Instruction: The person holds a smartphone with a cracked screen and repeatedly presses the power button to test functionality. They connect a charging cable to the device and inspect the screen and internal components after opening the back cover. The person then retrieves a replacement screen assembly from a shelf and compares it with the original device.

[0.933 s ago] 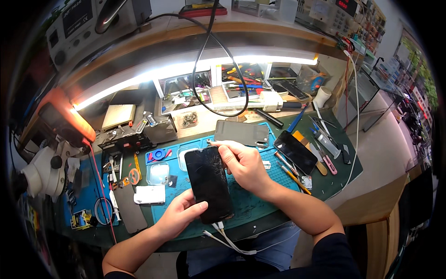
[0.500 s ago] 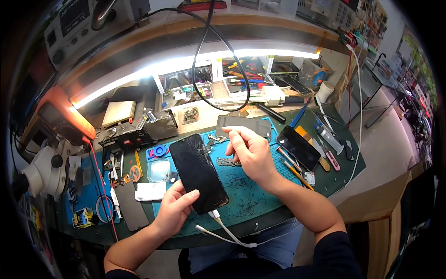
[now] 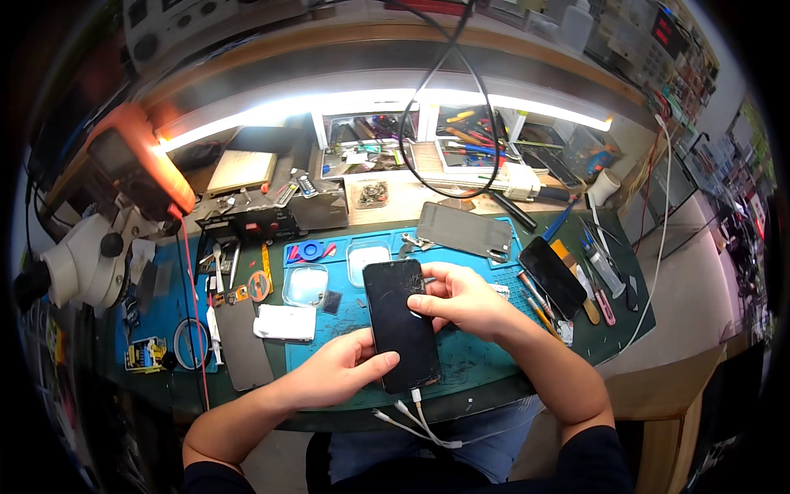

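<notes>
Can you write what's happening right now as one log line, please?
left hand: holding cracked phone | right hand: gripping its upper right side | white cable: at its lower end | blue mat: beneath

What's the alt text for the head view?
A person's left hand and right hand hold a black phone, screen cracked near the top, white cable at its lower end, over a blue mat. Another dark phone lies to the right; an orange meter is at left.
</notes>
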`<state>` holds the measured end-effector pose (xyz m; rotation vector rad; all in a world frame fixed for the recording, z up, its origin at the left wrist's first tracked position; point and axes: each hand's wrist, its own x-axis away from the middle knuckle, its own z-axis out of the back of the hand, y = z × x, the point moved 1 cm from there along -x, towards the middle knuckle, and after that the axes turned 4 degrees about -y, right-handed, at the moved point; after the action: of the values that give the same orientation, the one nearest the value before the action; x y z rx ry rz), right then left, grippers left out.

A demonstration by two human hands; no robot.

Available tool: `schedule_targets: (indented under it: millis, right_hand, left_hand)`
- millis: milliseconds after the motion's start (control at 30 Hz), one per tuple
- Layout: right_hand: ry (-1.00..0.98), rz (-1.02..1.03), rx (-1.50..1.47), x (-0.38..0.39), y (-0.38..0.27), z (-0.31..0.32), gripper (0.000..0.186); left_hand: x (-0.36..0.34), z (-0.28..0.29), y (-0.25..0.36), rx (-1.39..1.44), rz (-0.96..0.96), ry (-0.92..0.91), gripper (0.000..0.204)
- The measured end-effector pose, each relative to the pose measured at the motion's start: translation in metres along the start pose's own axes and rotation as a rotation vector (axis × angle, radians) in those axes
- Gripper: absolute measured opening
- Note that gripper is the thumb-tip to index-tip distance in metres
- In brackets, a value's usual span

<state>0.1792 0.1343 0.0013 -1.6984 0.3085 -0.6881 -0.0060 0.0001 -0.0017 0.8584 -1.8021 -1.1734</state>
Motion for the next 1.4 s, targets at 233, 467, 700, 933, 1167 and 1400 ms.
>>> schedule_targets:
  millis: [233,467,700,933,1167,1400]
  right_hand:
    - [0.131,0.081,0.088,-0.011,0.014,-0.01,0.051]
    - [0.208,0.106,0.191,-0.015,0.021,-0.007,0.057]
    - [0.253,0.104,0.328,-0.011,0.011,-0.015,0.055]
    - [0.394,0.243,0.7,-0.007,0.008,-0.02,0.047]
    - [0.46,0.321,0.723,-0.001,-0.006,-0.021,0.035]
    - [0.694,0.451,0.804,0.007,-0.019,0.009,0.022]
  left_hand:
    - [0.007,0.02,0.034,-0.61,0.125,0.308,0.034]
    - [0.01,0.036,0.019,-0.918,-0.097,0.542,0.022]
    - [0.009,0.026,0.024,-1.013,-0.053,0.554,0.016]
    - [0.011,0.029,0.024,-0.963,-0.175,0.674,0.014]
    - [0.016,0.039,0.051,-0.935,-0.471,1.096,0.012]
    - [0.015,0.041,0.049,-0.917,-0.406,1.06,0.019]
